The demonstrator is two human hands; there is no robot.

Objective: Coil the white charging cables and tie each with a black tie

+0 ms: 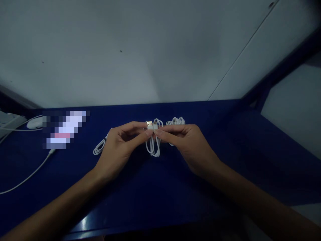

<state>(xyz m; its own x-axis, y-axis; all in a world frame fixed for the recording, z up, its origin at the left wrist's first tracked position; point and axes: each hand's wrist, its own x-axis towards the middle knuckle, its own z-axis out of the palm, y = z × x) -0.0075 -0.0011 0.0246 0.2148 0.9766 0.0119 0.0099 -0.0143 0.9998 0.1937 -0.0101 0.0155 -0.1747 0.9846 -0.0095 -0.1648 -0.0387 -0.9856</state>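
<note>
Both hands meet over the middle of the table around a white USB cable (155,152) folded into loops. My left hand (119,144) pinches it by a USB plug with a metal end. Beside that plug, my right hand (192,144) pinches the cable's other side, where a second connector shows between thumb and finger. The cable's loops hang below the fingertips. Partly behind my left hand lies another coiled white cable (99,147) with a dark tie. Behind my right hand are more coiled white cables (178,120), partly hidden.
A blurred-out phone-like device (66,129) with a bright screen lies at the left, a white cord (37,170) plugged into it. Farther left are a white rounded plug (35,123) and a white power strip (10,119). A pale wall (125,73) rises behind the blue table (150,190).
</note>
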